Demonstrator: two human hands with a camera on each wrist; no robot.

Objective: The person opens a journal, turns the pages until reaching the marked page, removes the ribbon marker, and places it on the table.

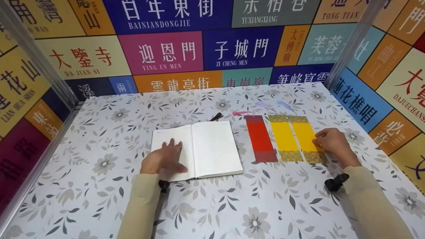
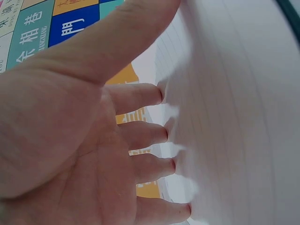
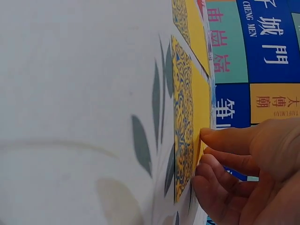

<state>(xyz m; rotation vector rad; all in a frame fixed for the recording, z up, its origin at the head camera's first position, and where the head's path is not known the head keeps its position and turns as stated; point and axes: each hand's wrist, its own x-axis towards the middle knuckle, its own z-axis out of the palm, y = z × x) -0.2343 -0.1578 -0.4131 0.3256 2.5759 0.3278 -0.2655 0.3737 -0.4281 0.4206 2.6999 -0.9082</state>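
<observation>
An open notebook [image 1: 215, 149] with white pages lies on the table. My left hand [image 1: 164, 157] rests its fingertips on the left page, fingers spread and thumb apart; in the left wrist view the fingertips touch the lined paper [image 2: 234, 122]. Right of the notebook lie a red bookmark [image 1: 260, 137] and two yellow ones with patterned gold ends. My right hand [image 1: 333, 142] pinches the right edge of the outermost yellow bookmark [image 1: 303, 134] between thumb and curled fingers. The right wrist view shows the thumb at that bookmark's edge, close to its patterned end [image 3: 183, 122].
Pink [image 1: 241, 113], lilac and pale blue [image 1: 285, 105] tassels lie beyond the bookmarks' far ends. A dark tassel [image 1: 216, 116] lies at the notebook's top edge. A flowered cloth [image 1: 212, 209] covers the table, and panels with place names [image 1: 159, 53] stand behind it.
</observation>
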